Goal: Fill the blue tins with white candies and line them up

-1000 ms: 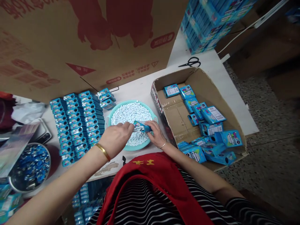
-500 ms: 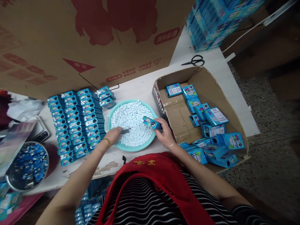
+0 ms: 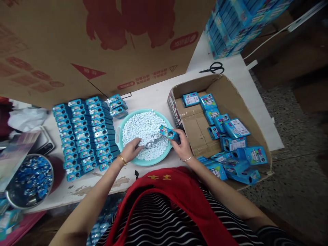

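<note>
A teal basin (image 3: 120, 127) full of small white candies (image 3: 146, 128) stands on the white table in front of me. My left hand (image 3: 131, 150) reaches into its near side and grips a small metal scoop (image 3: 145, 145) among the candies. My right hand (image 3: 180, 142) holds a small blue candy box (image 3: 168, 133) over the basin's right edge, one end pointing at the candies. To the left of the basin lie rows of matching blue boxes (image 3: 85, 131).
An open cardboard tray (image 3: 228, 92) with several blue cartons lies to the right. Scissors (image 3: 212, 67) and a stack of blue cartons (image 3: 238, 24) are at the back right. A big cardboard sheet (image 3: 89, 41) stands behind. A metal bowl (image 3: 29, 182) of blue pieces sits at left.
My hands came apart over the basin: the right one drew the blue box to the right edge, the left one dropped to the near side with the metal scoop.
</note>
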Demonstrator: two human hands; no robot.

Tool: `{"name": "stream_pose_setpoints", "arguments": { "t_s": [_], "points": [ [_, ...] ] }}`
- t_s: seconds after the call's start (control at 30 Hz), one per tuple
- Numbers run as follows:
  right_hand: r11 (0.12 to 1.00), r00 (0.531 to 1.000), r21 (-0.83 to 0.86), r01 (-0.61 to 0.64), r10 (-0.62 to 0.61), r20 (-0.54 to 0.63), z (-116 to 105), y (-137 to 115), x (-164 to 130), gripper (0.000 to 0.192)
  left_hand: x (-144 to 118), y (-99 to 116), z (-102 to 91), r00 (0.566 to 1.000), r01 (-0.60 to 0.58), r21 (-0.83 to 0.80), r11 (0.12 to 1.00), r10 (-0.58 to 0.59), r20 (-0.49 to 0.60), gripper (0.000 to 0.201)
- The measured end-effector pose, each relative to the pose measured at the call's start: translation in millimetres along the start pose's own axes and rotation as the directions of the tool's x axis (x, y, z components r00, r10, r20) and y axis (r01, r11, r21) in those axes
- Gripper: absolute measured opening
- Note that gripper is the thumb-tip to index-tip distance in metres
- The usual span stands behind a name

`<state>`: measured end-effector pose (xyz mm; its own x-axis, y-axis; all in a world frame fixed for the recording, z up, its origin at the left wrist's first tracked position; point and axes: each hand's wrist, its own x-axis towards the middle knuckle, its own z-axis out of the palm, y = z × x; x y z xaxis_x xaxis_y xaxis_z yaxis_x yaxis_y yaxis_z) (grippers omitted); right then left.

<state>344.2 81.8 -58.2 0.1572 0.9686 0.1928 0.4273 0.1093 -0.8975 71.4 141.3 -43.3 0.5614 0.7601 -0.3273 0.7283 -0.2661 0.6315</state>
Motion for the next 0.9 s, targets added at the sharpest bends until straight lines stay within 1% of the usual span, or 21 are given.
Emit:
{"name": "stream_pose_setpoints", "arguments": {
  "t_s": [0.07, 0.1, 0.2, 0.27, 0.33, 0.4, 0.5, 0.57, 0.63, 0.7, 0.73, 0.8, 0.83, 0.9],
  "points": [
    [0.999, 0.999, -0.022, 0.040, -0.040, 0.009, 2, 0, 0, 0.034, -10, 11, -23.6, 0.998, -0.049, -0.013, 0.999, 0.049, -0.038, 0.027],
    [0.997, 0.998, -0.032, 0.066, -0.066, 0.016, 4, 0, 1, 0.034, -13, 18, -34.6, 0.997, -0.067, 0.000, 0.998, 0.067, -0.038, 0.027],
    [0.990, 0.990, -0.041, 0.136, -0.134, 0.052, 10, -1, -1, 0.036, -16, 45, -61.9, 0.993, -0.121, 0.094, 0.988, 0.120, 0.019, 0.026],
    [0.986, 0.984, -0.042, 0.159, -0.155, 0.084, 14, -2, -2, 0.040, -14, 64, -74.0, 0.987, -0.148, 0.196, 0.969, 0.133, 0.084, 0.024],
    [0.984, 0.980, -0.045, 0.172, -0.166, 0.112, 17, -3, -5, 0.044, -11, 85, -81.2, 0.983, -0.144, 0.319, 0.937, 0.097, 0.157, 0.022],
    [0.982, 0.976, -0.043, 0.185, -0.178, 0.127, 20, -4, -7, 0.046, -8, 108, -84.4, 0.977, -0.109, 0.449, 0.887, 0.012, 0.214, 0.019],
    [0.980, 0.972, -0.021, 0.196, -0.192, 0.136, 23, -5, -11, 0.045, -8, 143, -84.7, 0.969, -0.075, 0.616, 0.784, -0.089, 0.231, 0.021],
    [0.981, 0.972, 0.000, 0.195, -0.193, 0.135, 26, -5, -12, 0.044, -11, 162, -85.5, 0.966, -0.091, 0.682, 0.726, -0.102, 0.237, 0.026],
    [0.982, 0.974, 0.022, 0.185, -0.186, 0.127, 28, -4, -13, 0.043, -15, 174, -89.7, 0.965, -0.116, 0.704, 0.700, -0.087, 0.246, 0.028],
    [0.984, 0.977, 0.041, 0.174, -0.177, 0.118, 30, -5, -13, 0.043, -20, 174, -97.9, 0.973, -0.128, 0.692, 0.711, -0.046, 0.227, 0.027],
    [0.984, 0.977, 0.053, 0.171, -0.176, 0.117, 31, -6, -13, 0.043, -22, 170, -102.5, 0.979, -0.129, 0.674, 0.727, -0.015, 0.204, 0.025],
    [0.981, 0.976, 0.083, 0.177, -0.186, 0.115, 33, -11, -11, 0.045, -23, 152, -109.6, 0.988, -0.139, 0.605, 0.784, 0.066, 0.140, 0.017],
    [0.978, 0.975, 0.097, 0.183, -0.194, 0.112, 34, -14, -9, 0.047, -21, 139, -110.8, 0.988, -0.154, 0.556, 0.816, 0.115, 0.105, 0.018],
    [0.974, 0.973, 0.114, 0.195, -0.207, 0.100, 38, -23, -4, 0.049, -10, 113, -107.1, 0.976, -0.212, 0.451, 0.867, 0.212, 0.050, 0.039]
  ]
}}
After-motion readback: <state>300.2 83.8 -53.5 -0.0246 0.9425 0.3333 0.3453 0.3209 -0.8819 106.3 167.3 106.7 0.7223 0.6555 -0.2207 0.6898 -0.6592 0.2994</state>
